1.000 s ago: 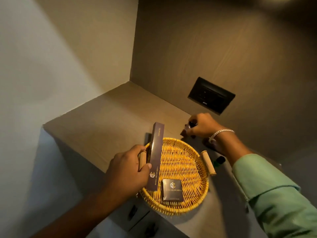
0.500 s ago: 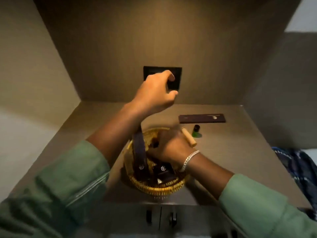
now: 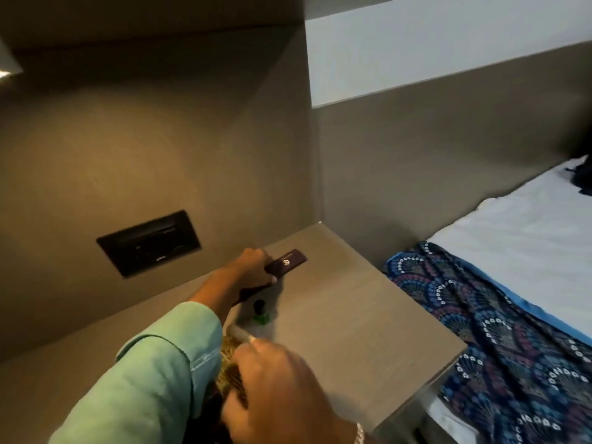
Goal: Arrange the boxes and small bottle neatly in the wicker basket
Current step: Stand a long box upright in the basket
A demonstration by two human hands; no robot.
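My left hand (image 3: pixel 253 267) grips a long dark box (image 3: pixel 286 262) near the back of the grey tabletop, its far end sticking out past my fingers. A small green bottle (image 3: pixel 260 313) with a black cap stands on the table just in front of that hand. The wicker basket (image 3: pixel 230 363) is mostly hidden behind my left sleeve and right hand; only a strip of weave and one pale wooden handle (image 3: pixel 240 332) show. My right hand (image 3: pixel 275 392) hovers blurred over the basket's near right side; I cannot see whether it holds anything.
A black socket panel (image 3: pixel 149 243) is set in the back wall. The tabletop (image 3: pixel 352 331) ends at a right edge beside a bed with a patterned blue cloth (image 3: pixel 499 331) and white sheet (image 3: pixel 528 229). A side wall closes the alcove's right rear corner.
My view has swung to the right. My left hand moved from the socket panel down to the long dark box on the table and closed on it. My right hand stayed at the basket.
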